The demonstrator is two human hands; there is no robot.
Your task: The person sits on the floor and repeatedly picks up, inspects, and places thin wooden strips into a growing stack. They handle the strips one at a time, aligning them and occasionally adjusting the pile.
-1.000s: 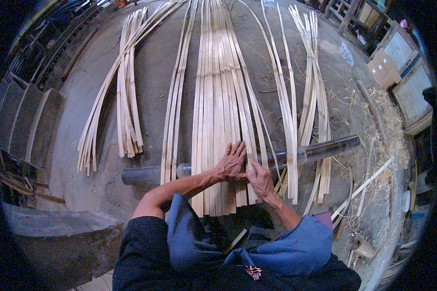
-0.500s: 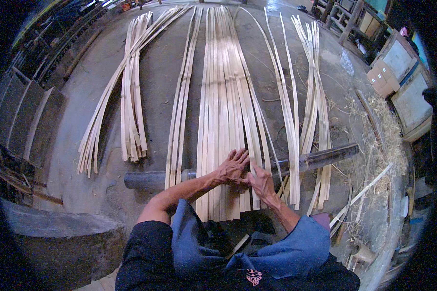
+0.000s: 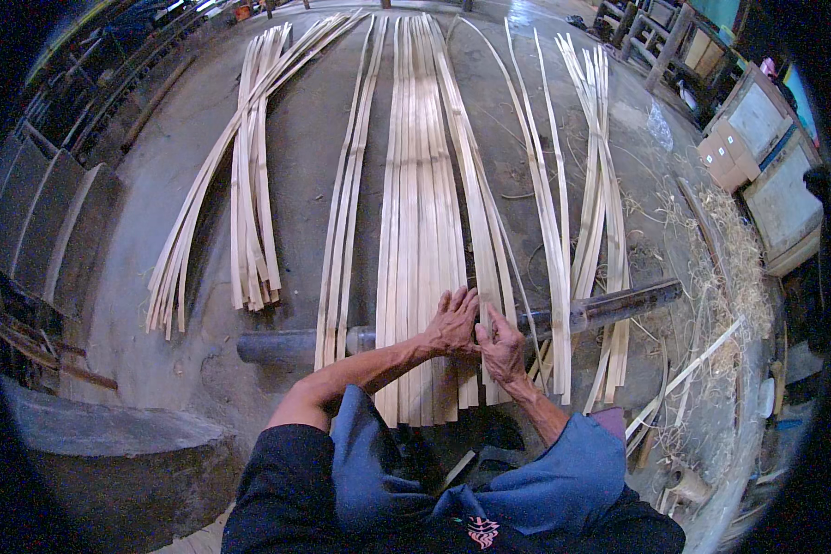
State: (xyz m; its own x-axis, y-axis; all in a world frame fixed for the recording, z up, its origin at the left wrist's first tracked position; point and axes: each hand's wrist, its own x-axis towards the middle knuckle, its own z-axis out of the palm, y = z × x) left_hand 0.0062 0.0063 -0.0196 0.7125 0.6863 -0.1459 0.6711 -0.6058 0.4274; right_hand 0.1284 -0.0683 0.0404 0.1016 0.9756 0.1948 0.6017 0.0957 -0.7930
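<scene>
Long, pale, flat bamboo strips [image 3: 420, 212] lie side by side in a wide row running away from me. Their near ends rest across a dark round pole [image 3: 277, 345]. My left hand [image 3: 451, 323] lies flat on the right part of this row, fingers stretched out and pressed together. Just right of it, my right hand [image 3: 502, 349] closes on the near part of a narrower bunch of strips [image 3: 478, 203], its thumb and index finger apart on top. Its other fingers are mostly hidden. A dark gap separates the row from this bunch at my fingertips.
Loose bamboo strips [image 3: 343, 212] lie left of the row, and others [image 3: 547, 185] to its right. Crossed bundles rest at far left [image 3: 254, 203] and right [image 3: 603, 185]. Curly shavings [image 3: 734, 249] and a cardboard box [image 3: 729, 155] are at right; a curved grey ledge [image 3: 111, 429] stands at left.
My right hand has shifted slightly right and nearer to me. The left hand has slid a little right, staying flat. The near ends of the strips beneath the hands have moved slightly.
</scene>
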